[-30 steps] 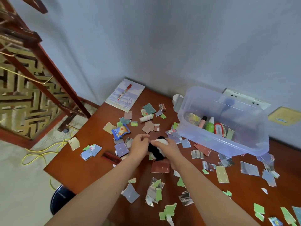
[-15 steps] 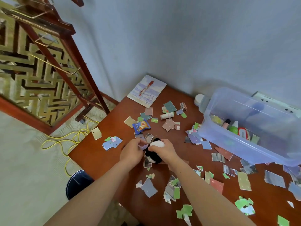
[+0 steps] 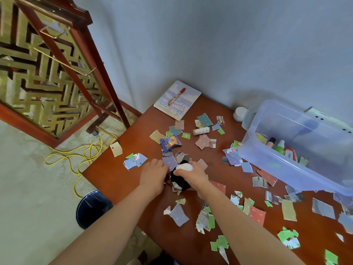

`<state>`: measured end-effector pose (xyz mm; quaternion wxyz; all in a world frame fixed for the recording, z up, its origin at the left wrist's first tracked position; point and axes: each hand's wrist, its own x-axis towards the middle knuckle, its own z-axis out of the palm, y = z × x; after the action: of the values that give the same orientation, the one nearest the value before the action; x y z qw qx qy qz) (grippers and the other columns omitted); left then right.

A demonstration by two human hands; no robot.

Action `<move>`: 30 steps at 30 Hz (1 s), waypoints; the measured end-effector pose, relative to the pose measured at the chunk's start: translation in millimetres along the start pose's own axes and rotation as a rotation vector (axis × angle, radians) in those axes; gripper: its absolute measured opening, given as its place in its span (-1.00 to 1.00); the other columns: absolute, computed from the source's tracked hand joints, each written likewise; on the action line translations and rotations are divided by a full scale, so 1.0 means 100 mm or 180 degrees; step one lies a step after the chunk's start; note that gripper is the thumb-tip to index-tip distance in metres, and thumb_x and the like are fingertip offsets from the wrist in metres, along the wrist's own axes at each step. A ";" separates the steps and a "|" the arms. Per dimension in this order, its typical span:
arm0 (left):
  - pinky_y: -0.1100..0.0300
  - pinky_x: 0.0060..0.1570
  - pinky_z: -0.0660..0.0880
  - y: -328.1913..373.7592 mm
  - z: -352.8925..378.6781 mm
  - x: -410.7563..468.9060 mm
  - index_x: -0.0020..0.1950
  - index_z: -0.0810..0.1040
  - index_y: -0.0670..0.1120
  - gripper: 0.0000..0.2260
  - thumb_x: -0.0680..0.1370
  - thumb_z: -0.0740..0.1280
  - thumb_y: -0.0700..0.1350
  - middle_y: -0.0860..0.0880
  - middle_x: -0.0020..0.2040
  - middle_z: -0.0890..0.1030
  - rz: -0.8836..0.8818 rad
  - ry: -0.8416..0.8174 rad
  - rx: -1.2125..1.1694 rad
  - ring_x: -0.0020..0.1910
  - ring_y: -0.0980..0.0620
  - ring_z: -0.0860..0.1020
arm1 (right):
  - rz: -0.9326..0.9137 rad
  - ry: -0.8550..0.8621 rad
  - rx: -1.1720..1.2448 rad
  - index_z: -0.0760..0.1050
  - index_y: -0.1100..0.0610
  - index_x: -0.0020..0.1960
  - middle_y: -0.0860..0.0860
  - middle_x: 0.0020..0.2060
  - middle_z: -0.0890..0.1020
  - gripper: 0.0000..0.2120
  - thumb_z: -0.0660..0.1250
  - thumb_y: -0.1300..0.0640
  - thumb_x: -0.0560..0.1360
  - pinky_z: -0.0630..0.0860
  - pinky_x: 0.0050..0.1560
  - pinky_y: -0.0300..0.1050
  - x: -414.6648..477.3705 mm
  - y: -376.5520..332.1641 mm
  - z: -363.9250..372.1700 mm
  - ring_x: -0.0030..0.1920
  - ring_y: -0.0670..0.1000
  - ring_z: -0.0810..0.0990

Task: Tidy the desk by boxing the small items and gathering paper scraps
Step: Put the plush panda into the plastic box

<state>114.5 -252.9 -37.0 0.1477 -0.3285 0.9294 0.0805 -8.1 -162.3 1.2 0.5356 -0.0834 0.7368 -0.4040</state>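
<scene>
Plush toy (image 3: 180, 180), black and white, lies mid-desk (image 3: 114, 175) among paper scraps (image 3: 179, 217). Right hand (image 3: 193, 176) grasps it from above, fingers wrapped over the white end. Left hand (image 3: 153, 175) sits just beside it on the left, touching it, fingers curled down; cannot tell whether it holds anything. Plastic box (image 3: 277, 165) stands well apart to the right, bottles (image 3: 279, 148) inside. Snack packet (image 3: 170, 142) and notebook (image 3: 176, 100) lie beyond the hands.
</scene>
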 end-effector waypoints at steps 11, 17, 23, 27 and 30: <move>0.05 0.25 0.24 -0.07 0.04 0.00 0.22 0.37 -0.02 -0.71 0.55 0.30 0.01 -0.03 0.20 0.51 -0.0193 -0.0077 -0.0128 0.20 -0.07 0.42 | -0.0047 0.0131 -0.0065 0.37 0.10 0.18 0.01 -0.10 0.50 -0.59 0.47 0.14 0.42 0.52 -0.28 -0.20 0.02 0.09 -0.03 -0.14 -0.03 0.53; 0.02 -0.06 0.47 0.04 -0.24 0.06 0.11 0.34 -0.03 -0.70 0.57 0.18 0.17 -0.04 -0.05 0.57 -0.0727 -0.0012 -0.1465 -0.10 -0.08 0.56 | -0.0152 0.0426 0.0343 0.44 0.14 0.13 0.16 -0.09 0.61 -0.56 0.45 0.07 0.30 0.60 -0.35 -0.10 -0.04 -0.08 -0.12 -0.22 0.08 0.64; 0.07 -0.14 0.44 0.44 -0.59 0.22 0.27 0.39 -0.02 -0.61 0.60 0.08 0.21 -0.04 0.01 0.57 -0.0498 0.0112 -0.2544 -0.05 -0.05 0.54 | -0.0384 0.0692 0.0666 0.48 0.22 0.04 0.14 -0.29 0.61 -0.70 0.40 0.15 0.35 0.53 -0.46 -0.16 -0.20 -0.34 -0.45 -0.37 0.08 0.60; 0.04 -0.10 0.51 0.87 -0.83 0.35 0.16 0.49 -0.02 -0.63 0.60 0.14 0.23 0.05 -0.09 0.58 -0.0253 0.0328 -0.3070 -0.12 0.08 0.55 | -0.0747 0.1197 0.0675 0.45 0.12 0.14 0.07 -0.09 0.61 -0.71 0.37 0.07 0.46 0.57 -0.32 -0.16 -0.32 -0.39 -0.86 -0.12 0.04 0.63; 0.05 0.03 0.49 1.19 -0.99 0.46 0.24 0.50 0.01 -0.62 0.59 0.17 0.22 0.01 0.06 0.62 -0.0045 0.0338 -0.3299 0.05 0.02 0.57 | -0.1037 0.1406 0.0736 0.45 0.14 0.14 0.07 -0.09 0.59 -0.74 0.37 0.10 0.49 0.50 -0.37 -0.28 -0.42 -0.44 -1.19 -0.12 0.00 0.59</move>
<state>-16.9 -212.9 47.9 -0.0811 -0.3684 0.7715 0.5123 -106.3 -107.8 74.1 0.2963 -0.0491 0.7616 -0.5743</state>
